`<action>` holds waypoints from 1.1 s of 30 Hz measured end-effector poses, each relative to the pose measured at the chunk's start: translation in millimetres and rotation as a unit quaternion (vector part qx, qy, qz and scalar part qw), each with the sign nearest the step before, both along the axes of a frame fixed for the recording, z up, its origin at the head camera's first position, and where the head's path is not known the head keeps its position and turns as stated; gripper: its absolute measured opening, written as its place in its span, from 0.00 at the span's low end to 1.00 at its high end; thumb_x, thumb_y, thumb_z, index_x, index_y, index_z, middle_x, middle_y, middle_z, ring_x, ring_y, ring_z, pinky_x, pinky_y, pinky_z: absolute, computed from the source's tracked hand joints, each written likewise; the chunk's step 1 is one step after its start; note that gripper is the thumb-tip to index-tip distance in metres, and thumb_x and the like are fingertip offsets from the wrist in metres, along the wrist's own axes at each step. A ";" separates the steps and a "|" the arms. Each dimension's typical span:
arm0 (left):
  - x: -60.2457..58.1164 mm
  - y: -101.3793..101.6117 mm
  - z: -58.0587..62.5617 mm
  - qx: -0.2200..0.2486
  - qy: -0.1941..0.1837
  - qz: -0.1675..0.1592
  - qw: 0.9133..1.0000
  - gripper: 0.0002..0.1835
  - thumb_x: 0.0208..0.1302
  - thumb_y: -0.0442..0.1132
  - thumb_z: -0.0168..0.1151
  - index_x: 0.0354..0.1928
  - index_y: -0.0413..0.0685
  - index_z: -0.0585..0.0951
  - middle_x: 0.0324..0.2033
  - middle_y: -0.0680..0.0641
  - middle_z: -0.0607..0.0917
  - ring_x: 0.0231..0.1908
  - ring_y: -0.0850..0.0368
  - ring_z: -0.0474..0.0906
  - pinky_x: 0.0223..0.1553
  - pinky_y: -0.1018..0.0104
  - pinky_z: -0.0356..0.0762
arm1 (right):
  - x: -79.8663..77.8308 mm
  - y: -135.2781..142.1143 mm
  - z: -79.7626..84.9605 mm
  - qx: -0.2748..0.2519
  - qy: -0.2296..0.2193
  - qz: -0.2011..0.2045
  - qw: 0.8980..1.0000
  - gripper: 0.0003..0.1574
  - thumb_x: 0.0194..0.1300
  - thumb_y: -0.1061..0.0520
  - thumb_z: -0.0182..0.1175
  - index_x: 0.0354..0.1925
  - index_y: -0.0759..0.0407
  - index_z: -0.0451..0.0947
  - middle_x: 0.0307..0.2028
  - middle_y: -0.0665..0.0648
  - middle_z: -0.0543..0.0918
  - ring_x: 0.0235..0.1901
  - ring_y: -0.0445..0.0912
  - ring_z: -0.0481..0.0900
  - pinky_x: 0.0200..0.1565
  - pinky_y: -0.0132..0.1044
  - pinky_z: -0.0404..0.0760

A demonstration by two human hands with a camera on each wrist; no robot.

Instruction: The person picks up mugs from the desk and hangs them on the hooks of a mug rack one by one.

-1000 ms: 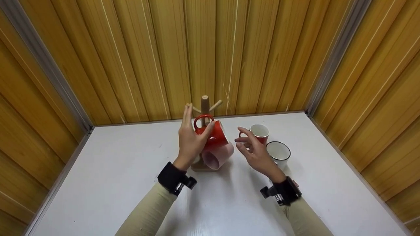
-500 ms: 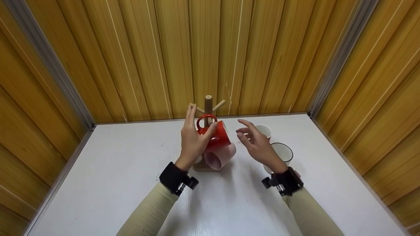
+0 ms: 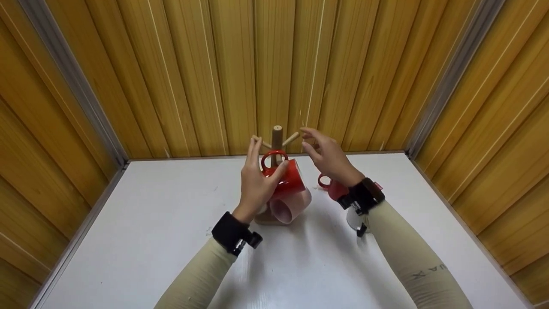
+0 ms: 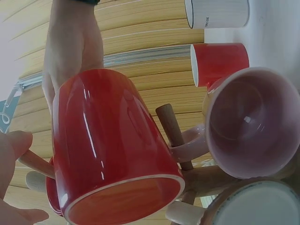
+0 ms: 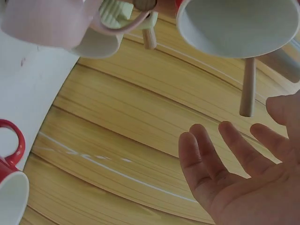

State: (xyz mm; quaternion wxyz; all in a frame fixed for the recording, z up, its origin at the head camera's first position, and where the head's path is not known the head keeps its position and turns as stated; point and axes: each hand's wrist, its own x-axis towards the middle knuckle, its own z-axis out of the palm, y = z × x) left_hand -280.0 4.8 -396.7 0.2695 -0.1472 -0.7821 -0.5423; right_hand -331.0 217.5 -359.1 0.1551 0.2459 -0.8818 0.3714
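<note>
A red mug [image 3: 291,183] hangs by its handle on the wooden mug tree [image 3: 277,139]. My left hand [image 3: 254,184] is against it, thumb across its side and straight fingers reaching up toward a left peg; in the left wrist view fingertips [image 4: 16,140] are right at that peg. Beneath hangs a pink mug [image 3: 299,205], and in the left wrist view a white mug [image 4: 255,206] shows beside it. My right hand [image 3: 328,156], fingers spread and holding nothing, is just right of the upper right peg [image 3: 291,138]. Its palm [image 5: 262,197] shows in the right wrist view.
Another red mug [image 3: 336,191] stands on the white table [image 3: 171,214], partly behind my right wrist. A white dark-rimmed mug [image 4: 218,14] is next to it, mostly hidden by my forearm in the head view. Wood-patterned panels [image 3: 231,77] enclose the back and sides.
My right hand has risen from beside the standing mugs up and left to the upper right peg, its forearm now covering them. The left hand stays at the hanging red mug.
</note>
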 end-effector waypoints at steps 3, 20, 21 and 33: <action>-0.5 2.2 -1.1 0.003 -0.001 -0.002 1.000 0.47 0.63 0.51 0.74 0.78 0.42 0.62 0.79 0.39 0.58 0.76 0.40 0.59 0.61 0.51 0.77 | -9.4 -3.8 3.8 0.006 -0.012 -0.003 1.000 0.28 0.80 0.53 0.53 0.73 0.57 0.68 0.63 0.62 0.79 0.51 0.56 0.83 0.50 0.50 0.84; 1.7 10.9 -0.6 0.012 -0.003 -0.016 1.000 0.45 0.64 0.51 0.73 0.77 0.43 0.64 0.79 0.40 0.57 0.76 0.41 0.56 0.61 0.52 0.77 | -21.9 -8.6 0.6 0.001 -0.004 0.000 1.000 0.18 0.81 0.52 0.52 0.60 0.55 0.80 0.55 0.59 0.86 0.54 0.58 0.85 0.51 0.53 0.85; 1.5 10.7 -0.4 0.011 0.000 -0.016 1.000 0.45 0.64 0.51 0.73 0.77 0.43 0.64 0.79 0.39 0.57 0.76 0.41 0.57 0.60 0.51 0.77 | -21.8 -8.6 1.1 0.001 -0.003 0.000 1.000 0.18 0.81 0.52 0.52 0.59 0.56 0.80 0.55 0.59 0.86 0.54 0.58 0.85 0.51 0.54 0.85; -2.7 8.8 -1.9 -0.017 0.006 -0.013 1.000 0.44 0.63 0.52 0.73 0.76 0.43 0.66 0.78 0.36 0.58 0.76 0.39 0.57 0.63 0.45 0.74 | -22.5 -6.5 0.1 -0.002 0.003 0.005 1.000 0.15 0.80 0.54 0.52 0.56 0.57 0.81 0.50 0.60 0.88 0.52 0.58 0.85 0.49 0.55 0.84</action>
